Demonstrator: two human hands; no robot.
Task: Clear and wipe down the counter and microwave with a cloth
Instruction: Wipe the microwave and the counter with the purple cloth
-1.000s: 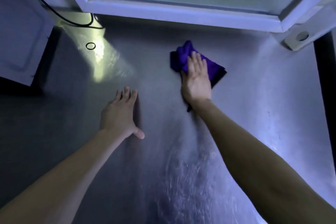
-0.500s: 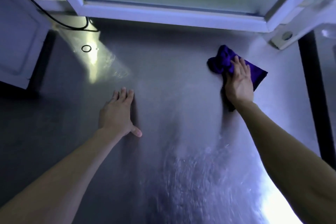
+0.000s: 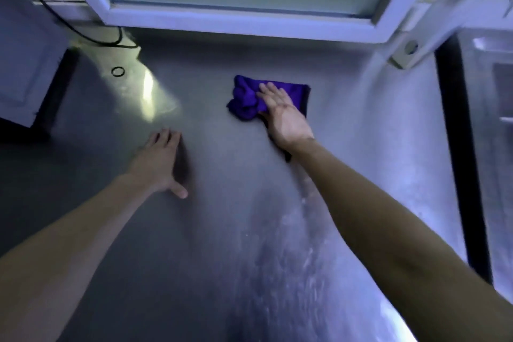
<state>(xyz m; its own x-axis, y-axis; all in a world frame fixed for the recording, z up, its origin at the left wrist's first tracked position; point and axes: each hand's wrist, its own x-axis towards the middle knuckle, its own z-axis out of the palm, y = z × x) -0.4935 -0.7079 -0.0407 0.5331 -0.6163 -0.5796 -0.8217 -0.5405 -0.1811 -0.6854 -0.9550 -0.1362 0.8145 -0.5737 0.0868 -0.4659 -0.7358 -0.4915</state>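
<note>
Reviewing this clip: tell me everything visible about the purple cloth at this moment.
The purple cloth is soft-looking fabric, bunched into folds on its left, flatter on its right with a darker edge. It lies on the grey, metal-looking counter, toward the back near the white window frame. The right hand presses flat on it, fingers straight, covering its near part.

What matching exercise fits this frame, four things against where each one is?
Things:
1. cloth
2. left hand
3. ring
4. cord

Places:
A. flat on the bare counter
B. pressed under the right hand
C. looping along the back left edge
D. lying alone beside the bright patch

Pairs: 1-B, 2-A, 3-D, 4-C.
</note>
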